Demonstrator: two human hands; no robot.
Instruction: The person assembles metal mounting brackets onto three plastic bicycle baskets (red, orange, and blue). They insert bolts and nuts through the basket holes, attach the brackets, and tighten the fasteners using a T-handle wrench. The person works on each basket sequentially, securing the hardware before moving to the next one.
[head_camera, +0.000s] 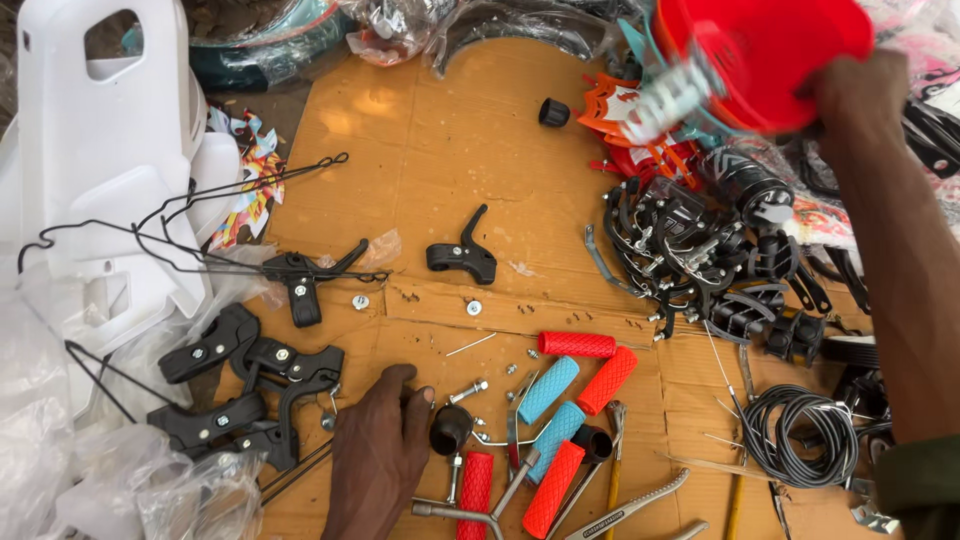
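Observation:
My right hand (852, 90) is raised at the top right, gripping the rim of a red plastic bowl (770, 50) that is tilted and blurred, with pale small parts at its lip. My left hand (375, 450) rests knuckles-up on the brown cardboard (440, 160) near the bottom middle, fingers curled, its tips beside a small black round cap (451, 428) and a bolt (468, 391). I cannot see anything inside that hand. Red and blue handlebar grips (578, 390) lie just to its right.
Black brake levers (250, 385) lie left of my left hand, one lever (462, 255) lies mid-cardboard. A heap of black brake parts (700, 260) sits at right, coiled cable (800, 435) below it. White plastic bodywork (100, 150) and wire frames fill the left. Tools lie at the bottom.

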